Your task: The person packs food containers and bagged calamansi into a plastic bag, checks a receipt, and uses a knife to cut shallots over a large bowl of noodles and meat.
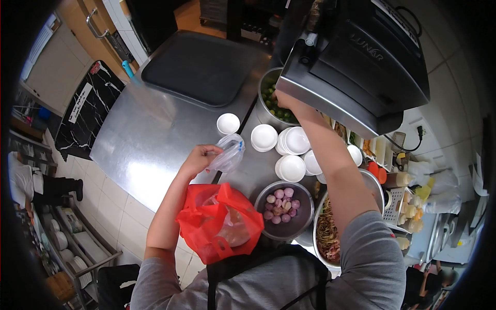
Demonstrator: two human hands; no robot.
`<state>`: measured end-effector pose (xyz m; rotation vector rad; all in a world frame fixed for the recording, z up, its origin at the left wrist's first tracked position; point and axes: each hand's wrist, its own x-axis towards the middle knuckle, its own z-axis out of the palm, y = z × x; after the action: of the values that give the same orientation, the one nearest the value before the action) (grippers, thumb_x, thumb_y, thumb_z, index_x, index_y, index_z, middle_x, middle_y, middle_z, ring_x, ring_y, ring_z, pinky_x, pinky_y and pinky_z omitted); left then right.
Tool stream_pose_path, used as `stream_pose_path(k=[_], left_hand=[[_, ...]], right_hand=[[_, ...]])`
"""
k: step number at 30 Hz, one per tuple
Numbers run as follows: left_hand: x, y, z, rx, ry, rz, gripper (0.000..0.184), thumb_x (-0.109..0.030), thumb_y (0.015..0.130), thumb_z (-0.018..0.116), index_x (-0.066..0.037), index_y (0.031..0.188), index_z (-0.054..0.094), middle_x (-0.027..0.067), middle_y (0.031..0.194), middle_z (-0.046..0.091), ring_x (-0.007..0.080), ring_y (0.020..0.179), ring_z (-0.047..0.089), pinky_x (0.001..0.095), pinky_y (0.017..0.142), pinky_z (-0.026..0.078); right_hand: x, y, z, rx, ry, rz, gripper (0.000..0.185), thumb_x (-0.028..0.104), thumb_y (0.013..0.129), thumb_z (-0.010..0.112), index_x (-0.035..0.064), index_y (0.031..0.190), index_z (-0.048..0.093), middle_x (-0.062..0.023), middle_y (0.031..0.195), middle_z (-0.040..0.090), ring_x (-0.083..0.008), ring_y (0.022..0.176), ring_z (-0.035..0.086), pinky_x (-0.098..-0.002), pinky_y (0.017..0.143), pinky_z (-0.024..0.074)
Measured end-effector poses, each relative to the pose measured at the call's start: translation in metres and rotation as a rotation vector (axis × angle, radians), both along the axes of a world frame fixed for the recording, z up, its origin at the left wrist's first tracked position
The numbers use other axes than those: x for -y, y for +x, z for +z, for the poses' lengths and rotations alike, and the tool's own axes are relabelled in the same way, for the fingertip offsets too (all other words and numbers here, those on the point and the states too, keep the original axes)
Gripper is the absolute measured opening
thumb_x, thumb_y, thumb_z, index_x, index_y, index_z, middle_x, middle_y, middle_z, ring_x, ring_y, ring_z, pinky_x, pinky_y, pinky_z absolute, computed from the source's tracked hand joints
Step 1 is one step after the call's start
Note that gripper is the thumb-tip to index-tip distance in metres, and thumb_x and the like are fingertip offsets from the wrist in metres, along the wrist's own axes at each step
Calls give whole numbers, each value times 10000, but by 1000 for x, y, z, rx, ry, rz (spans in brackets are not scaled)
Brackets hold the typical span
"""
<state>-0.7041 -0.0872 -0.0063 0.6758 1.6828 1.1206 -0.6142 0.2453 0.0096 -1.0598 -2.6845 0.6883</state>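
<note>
My left hand (199, 159) is closed on the edge of a clear plastic bag (231, 155) above the steel table, beside a small white bowl (228, 124). Reaching forward, my right hand (285, 99) is in a deep metal pot (283, 123) that holds small green limes (268, 96). Its fingers are hidden by the pot and the machine's edge. Close to my body, a red plastic bag (219, 227) stands with its top open and clear plastic inside. A metal bowl (258, 230) of peeled shallots (281, 205) is to its right.
Stacks of small white bowls (290, 168) stand mid-table. A black Lunar machine (361, 62) overhangs the pot, and a dark tray (199, 67) lies at the back. By my right arm is a large bowl of noodle-like strands (326, 232). Another person (39, 181) stands far left.
</note>
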Motion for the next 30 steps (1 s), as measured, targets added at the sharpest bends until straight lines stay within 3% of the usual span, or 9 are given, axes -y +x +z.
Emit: stream_pose_path(k=[4, 6, 11, 15, 26, 30], left_hand=[[2, -1, 2, -4, -5, 22, 193, -84, 788, 523, -52, 937, 641, 23, 722, 603, 86, 586, 517, 227, 456, 406], [3, -2, 5, 11, -6, 24, 230, 9, 773, 473, 0, 955, 613, 40, 721, 591, 76, 531, 501, 218, 425, 391], [10, -4, 8, -7, 3, 54, 215, -5, 782, 485, 3, 954, 614, 36, 712, 589, 76, 533, 499, 217, 426, 388], [10, -8, 2, 16, -6, 47, 200, -83, 805, 504, -32, 948, 634, 36, 731, 603, 87, 587, 522, 229, 465, 412], [9, -5, 5, -17, 1, 35, 195, -92, 801, 518, -34, 944, 636, 32, 728, 599, 85, 584, 521, 224, 464, 414], [10, -3, 11, -49, 2, 47, 200, -88, 804, 508, -37, 951, 633, 29, 726, 597, 80, 579, 517, 219, 463, 412]], right_hand=[[6, -15, -12, 103, 99, -8, 277, 115, 742, 637, 27, 998, 578, -71, 840, 597, -101, 648, 534, -198, 540, 445], [0, -13, -8, 65, 66, -2, 277, 112, 741, 637, 27, 998, 578, -72, 841, 597, -101, 648, 533, -197, 539, 443], [-25, 16, 25, -276, -264, 8, 277, 104, 741, 636, 25, 1000, 577, -74, 844, 597, -101, 646, 530, -195, 537, 438], [-30, 23, 38, -355, -337, 8, 278, 97, 740, 635, 24, 1001, 576, -76, 846, 597, -101, 645, 528, -193, 535, 434], [-2, -6, -4, 8, -27, 24, 280, 79, 738, 634, 21, 1005, 573, -82, 852, 597, -100, 642, 521, -188, 530, 423], [-5, -7, -7, -24, -44, 21, 281, 73, 737, 633, 20, 1006, 572, -84, 854, 597, -100, 641, 519, -187, 528, 419]])
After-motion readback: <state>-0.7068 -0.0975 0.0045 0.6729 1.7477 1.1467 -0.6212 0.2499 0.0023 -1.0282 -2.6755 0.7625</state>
